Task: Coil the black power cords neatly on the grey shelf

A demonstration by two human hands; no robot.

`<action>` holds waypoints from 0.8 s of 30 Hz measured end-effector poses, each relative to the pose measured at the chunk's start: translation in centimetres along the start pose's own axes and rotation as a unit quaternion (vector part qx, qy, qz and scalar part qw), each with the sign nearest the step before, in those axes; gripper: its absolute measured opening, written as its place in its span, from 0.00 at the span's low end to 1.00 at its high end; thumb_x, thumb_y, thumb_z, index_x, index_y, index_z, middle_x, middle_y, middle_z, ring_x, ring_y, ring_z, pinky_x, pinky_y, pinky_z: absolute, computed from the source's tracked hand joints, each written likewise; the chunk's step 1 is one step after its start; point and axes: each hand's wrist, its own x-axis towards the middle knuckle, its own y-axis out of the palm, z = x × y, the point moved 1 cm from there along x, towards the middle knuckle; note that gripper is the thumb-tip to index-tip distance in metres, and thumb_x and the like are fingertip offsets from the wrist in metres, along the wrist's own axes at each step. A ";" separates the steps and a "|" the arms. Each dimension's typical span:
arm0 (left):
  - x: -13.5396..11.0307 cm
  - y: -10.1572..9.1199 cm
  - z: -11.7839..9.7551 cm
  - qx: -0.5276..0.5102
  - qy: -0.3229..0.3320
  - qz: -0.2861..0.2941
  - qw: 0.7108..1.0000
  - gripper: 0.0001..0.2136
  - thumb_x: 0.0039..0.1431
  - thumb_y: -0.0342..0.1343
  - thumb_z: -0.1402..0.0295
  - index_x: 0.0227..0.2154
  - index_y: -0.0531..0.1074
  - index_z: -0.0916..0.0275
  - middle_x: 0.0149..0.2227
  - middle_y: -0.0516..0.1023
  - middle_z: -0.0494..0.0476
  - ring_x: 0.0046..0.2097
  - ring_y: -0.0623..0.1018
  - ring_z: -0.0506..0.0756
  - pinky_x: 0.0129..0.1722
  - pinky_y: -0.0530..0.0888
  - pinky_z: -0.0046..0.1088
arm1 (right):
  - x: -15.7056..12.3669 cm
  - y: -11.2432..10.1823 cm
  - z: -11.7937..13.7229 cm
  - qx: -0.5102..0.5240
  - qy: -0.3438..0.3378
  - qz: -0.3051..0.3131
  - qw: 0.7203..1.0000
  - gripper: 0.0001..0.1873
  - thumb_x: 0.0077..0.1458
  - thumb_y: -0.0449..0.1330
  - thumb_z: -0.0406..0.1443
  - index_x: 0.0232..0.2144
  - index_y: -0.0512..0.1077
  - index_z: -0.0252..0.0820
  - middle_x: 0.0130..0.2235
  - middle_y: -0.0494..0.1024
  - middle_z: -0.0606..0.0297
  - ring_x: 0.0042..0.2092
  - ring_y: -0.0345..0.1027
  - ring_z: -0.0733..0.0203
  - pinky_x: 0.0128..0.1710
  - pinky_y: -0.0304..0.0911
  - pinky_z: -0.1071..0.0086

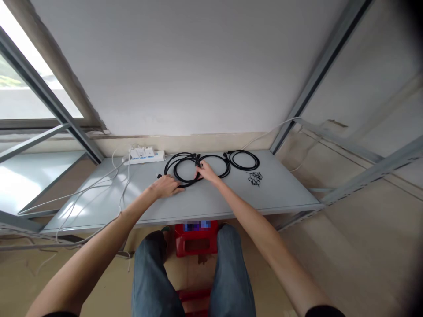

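Note:
Several coiled black cables lie toward the back of the grey shelf top (211,203). My right hand (206,171) is closed on the middle black cable (176,172), pinching the bundle where two coils meet. At the lower left of that coil, my left hand (167,186) is bent over the cable's outer strand, its fingers closing on it near the surface. A black plug end (159,176) pokes out beside the left hand. To the right of my right hand another loop of black cable (228,166) overlaps the middle one. The fingertips of both hands are partly hidden.
A separate coiled black cable (257,162) lies at the right, with a heap of thin black ties (255,178) in front. A white power strip (160,156) with chargers stands back left, trailing white cords (124,193). Metal posts (284,136) flank the shelf; a red stool (180,246) is underneath.

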 end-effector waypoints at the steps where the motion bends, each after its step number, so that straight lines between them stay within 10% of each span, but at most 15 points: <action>1: 0.1 0.0 0.0 -0.003 -0.008 0.006 1.000 0.26 0.77 0.44 0.50 0.41 0.82 0.64 0.37 0.85 0.70 0.42 0.84 0.66 0.50 0.75 0.42 | 0.1 0.1 0.2 -0.066 -0.021 -0.025 0.997 0.08 0.67 0.55 0.29 0.37 0.62 0.47 0.29 0.75 0.71 0.34 0.75 0.59 0.37 0.72 0.67; 7: -0.3 -0.2 0.1 -0.015 -0.038 0.017 0.999 0.21 0.75 0.50 0.55 0.40 0.83 0.66 0.43 0.84 0.73 0.48 0.84 0.67 0.53 0.75 0.41 | -0.9 1.2 1.3 -0.403 -0.027 -0.097 0.910 0.08 0.73 0.53 0.36 0.49 0.68 0.41 0.47 0.81 0.51 0.51 0.76 0.46 0.51 0.68 0.59; 13: -0.5 -0.6 -3.2 -0.015 -0.037 -0.027 0.999 0.18 0.72 0.49 0.74 0.60 0.74 0.68 0.48 0.84 0.72 0.53 0.82 0.66 0.53 0.75 0.40 | -2.6 2.8 1.8 -0.422 0.024 -0.094 0.901 0.19 0.76 0.44 0.34 0.62 0.62 0.31 0.53 0.81 0.41 0.56 0.78 0.44 0.51 0.68 0.61; 24: 1.3 2.5 -6.8 -0.132 -0.129 -0.091 0.979 0.20 0.80 0.38 0.56 0.50 0.73 0.61 0.44 0.85 0.67 0.47 0.85 0.64 0.43 0.74 0.34 | -3.3 1.3 1.0 -0.553 -0.005 -0.098 0.828 0.18 0.75 0.51 0.41 0.57 0.70 0.34 0.50 0.83 0.43 0.53 0.79 0.42 0.51 0.68 0.59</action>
